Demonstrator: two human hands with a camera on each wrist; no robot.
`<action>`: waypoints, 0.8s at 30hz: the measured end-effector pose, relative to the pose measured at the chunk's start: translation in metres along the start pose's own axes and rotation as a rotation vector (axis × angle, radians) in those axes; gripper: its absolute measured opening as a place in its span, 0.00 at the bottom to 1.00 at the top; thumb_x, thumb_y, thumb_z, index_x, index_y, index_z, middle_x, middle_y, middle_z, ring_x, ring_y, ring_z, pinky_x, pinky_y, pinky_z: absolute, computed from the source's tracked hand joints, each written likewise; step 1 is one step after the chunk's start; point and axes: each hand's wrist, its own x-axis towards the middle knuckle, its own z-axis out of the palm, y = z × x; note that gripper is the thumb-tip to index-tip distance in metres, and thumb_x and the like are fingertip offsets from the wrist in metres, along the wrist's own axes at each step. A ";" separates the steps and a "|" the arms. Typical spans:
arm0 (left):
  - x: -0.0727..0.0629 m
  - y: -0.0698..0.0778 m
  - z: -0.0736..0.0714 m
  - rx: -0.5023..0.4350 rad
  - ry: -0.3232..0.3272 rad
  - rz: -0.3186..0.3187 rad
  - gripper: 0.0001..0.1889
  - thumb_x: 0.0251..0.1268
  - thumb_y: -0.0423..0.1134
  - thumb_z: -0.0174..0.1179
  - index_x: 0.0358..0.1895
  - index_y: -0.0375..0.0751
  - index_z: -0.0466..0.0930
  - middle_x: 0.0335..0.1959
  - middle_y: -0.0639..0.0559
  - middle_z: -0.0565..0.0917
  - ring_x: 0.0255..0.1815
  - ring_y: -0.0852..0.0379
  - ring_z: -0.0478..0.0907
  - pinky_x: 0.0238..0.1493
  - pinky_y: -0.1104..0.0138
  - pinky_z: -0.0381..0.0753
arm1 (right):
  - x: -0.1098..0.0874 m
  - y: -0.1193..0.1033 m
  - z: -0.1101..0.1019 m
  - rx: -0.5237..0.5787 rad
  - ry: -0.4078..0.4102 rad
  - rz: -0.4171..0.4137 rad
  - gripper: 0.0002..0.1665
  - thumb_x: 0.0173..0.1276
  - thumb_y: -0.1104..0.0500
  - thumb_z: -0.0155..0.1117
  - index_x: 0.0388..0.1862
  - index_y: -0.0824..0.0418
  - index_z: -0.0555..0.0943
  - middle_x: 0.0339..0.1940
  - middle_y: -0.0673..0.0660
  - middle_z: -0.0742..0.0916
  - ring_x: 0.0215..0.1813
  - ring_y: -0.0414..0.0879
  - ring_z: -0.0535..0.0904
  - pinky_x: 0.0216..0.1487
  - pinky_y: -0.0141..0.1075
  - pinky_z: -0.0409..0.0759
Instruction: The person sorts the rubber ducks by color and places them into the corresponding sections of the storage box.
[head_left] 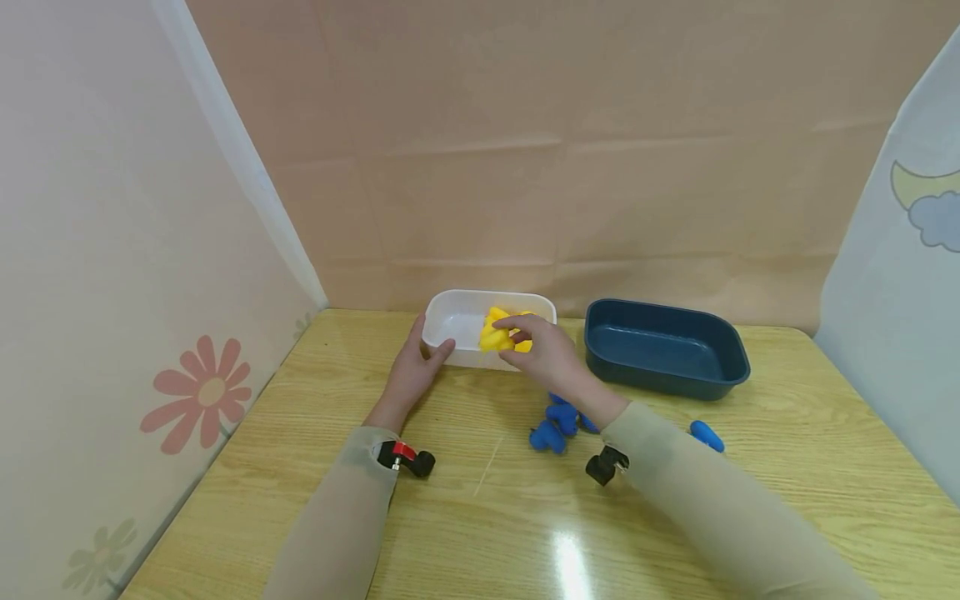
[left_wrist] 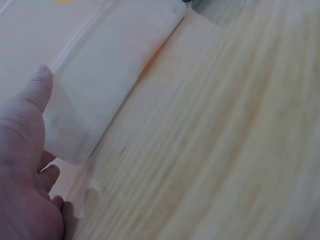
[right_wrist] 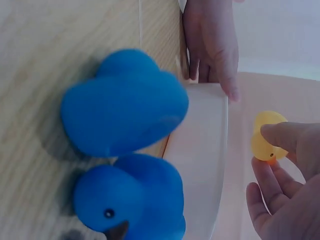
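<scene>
My left hand (head_left: 411, 368) holds the left end of a white plastic bin (head_left: 467, 359), thumb over the rim and fingers round the outside. Over the bin's right half, my right hand (head_left: 546, 348) pinches a small yellow rubber duck (right_wrist: 269, 120) between thumb and fingertips. More yellow ducks lie under and beside that hand inside the bin, partly covered by it. Two blue rubber ducks (right_wrist: 125, 107) loom large in the right wrist view, on the table below the right wrist.
A dark blue bin (head_left: 660, 377) stands to the right of the white one. Several blue ducks (head_left: 547, 437) are grouped in front, some behind the right forearm. Another blue duck (head_left: 707, 435) lies farther right, partly hidden by the sleeve. A brown paper wall (head_left: 480, 167) closes the back.
</scene>
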 end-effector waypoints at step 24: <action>-0.003 0.003 0.001 0.003 -0.004 -0.024 0.51 0.82 0.65 0.61 0.93 0.48 0.43 0.91 0.40 0.56 0.89 0.38 0.55 0.86 0.41 0.57 | 0.038 0.017 -0.001 -0.065 -0.005 0.066 0.30 0.77 0.61 0.77 0.76 0.56 0.83 0.72 0.58 0.86 0.65 0.59 0.86 0.60 0.49 0.89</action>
